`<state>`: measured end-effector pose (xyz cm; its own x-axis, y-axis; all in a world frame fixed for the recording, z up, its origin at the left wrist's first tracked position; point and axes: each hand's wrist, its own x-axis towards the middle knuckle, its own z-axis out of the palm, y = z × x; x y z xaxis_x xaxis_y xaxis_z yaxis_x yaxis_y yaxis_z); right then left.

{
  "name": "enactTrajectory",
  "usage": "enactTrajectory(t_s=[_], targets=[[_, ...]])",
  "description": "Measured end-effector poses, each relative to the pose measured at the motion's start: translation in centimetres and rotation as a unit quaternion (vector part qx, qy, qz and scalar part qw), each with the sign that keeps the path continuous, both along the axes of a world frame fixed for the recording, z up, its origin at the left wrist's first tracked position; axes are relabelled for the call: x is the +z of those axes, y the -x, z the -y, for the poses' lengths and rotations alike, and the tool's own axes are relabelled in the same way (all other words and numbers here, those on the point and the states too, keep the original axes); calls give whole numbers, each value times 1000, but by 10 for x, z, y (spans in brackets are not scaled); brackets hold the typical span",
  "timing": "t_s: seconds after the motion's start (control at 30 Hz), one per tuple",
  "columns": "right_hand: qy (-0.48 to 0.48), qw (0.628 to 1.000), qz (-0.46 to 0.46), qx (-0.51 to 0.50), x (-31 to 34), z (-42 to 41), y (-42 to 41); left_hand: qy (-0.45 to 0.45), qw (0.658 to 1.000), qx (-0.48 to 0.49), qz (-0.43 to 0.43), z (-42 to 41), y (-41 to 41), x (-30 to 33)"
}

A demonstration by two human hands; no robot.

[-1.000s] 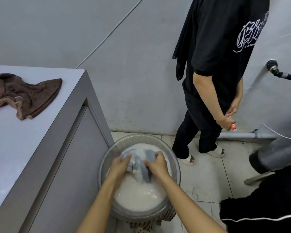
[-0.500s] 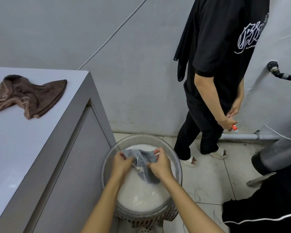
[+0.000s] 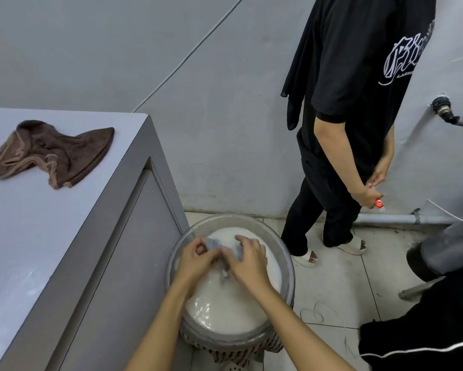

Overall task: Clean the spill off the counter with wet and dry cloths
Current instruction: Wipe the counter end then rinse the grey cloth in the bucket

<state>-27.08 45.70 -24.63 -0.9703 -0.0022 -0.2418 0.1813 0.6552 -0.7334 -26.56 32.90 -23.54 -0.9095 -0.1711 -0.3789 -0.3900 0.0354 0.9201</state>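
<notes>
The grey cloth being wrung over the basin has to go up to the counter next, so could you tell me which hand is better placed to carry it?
Probably the left hand. Both it and the right hand grip the grey cloth, but the counter lies on the left side.

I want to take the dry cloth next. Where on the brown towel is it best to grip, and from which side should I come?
Probably grip the brown towel at its pointed corner nearest the counter edge, coming from the right, the basin side. That corner lies flat, free and closest. Both the left hand and right hand are gripping the grey cloth, so free one first.
</notes>
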Motion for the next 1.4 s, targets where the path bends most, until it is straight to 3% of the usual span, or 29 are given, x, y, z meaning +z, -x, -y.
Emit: enactTrajectory(t_s=[0.07, 0.13, 0.23, 0.43, 0.57, 0.7, 0.77, 0.87, 1.0, 1.27, 1.4], targets=[[130, 990, 52, 6, 11, 7, 5, -54, 998, 9, -30, -2, 2, 11], [281, 951, 130, 0, 21, 10, 7, -87, 994, 38, -46, -2, 4, 17], [342, 926, 158, 39, 25, 6, 11, -111, 990, 58, -64, -4, 5, 22], [283, 943, 163, 59, 20, -2, 4, -151, 983, 95, -41, -5, 7, 33], [243, 960, 130, 50, 17, 0, -3, -77, 993, 35, -79, -18, 7, 43], [317, 941, 114, 25, 29, 2, -4, 24, 992, 25, -118, -16, 16, 52], [280, 957, 68, 15, 30, 2, -1, 57, 991, -14, -120, -16, 16, 54], [194, 981, 24, -7, 22, 7, 0, 65, 989, -1, -135, -20, 14, 57], [187, 981, 9, -49, 18, 13, -2, 36, 987, 42, -148, -23, 15, 67], [124, 976, 117, -133, -14, -17, 4, -26, 977, 130, -168, -12, 23, 106], [209, 941, 167, -209, -20, -32, 5, 4, 991, 75, -108, -1, 26, 93]])
